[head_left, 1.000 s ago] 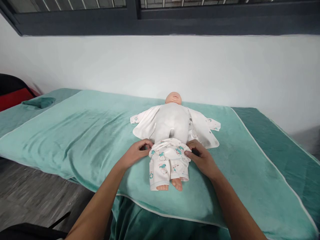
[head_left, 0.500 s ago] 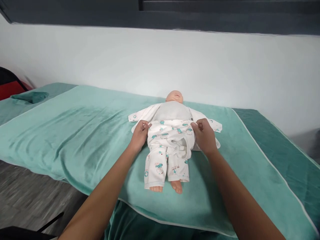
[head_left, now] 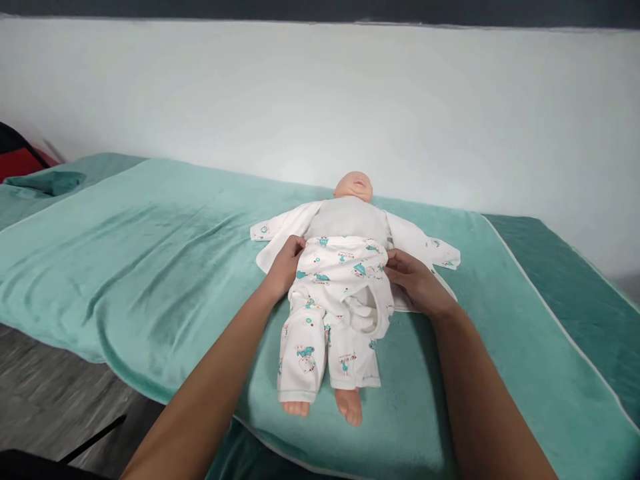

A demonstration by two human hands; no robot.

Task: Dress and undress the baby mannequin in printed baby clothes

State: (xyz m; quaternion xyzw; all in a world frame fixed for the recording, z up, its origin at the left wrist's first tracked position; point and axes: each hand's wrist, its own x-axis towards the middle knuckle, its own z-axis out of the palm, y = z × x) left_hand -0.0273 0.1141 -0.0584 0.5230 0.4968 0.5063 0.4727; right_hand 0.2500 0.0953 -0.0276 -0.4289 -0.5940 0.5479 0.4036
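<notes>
While the left hand [head_left: 287,265] pinches the white, teal-printed cloth trousers [head_left: 333,280], the right hand [head_left: 417,280] touches them, its grip unclear.

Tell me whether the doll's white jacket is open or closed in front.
Open: the jacket lies spread to both sides, baring the grey torso of the doll above the patterned trousers.

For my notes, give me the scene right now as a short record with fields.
Doll: lying on its back, head toward the wall
Pants: over both legs, feet showing below
Jacket: open in front, sleeves spread sideways
Left hand: at one side of the waistband, grip unclear
Right hand: at the opposite side, grip unclear
Surface: green blanket
</notes>
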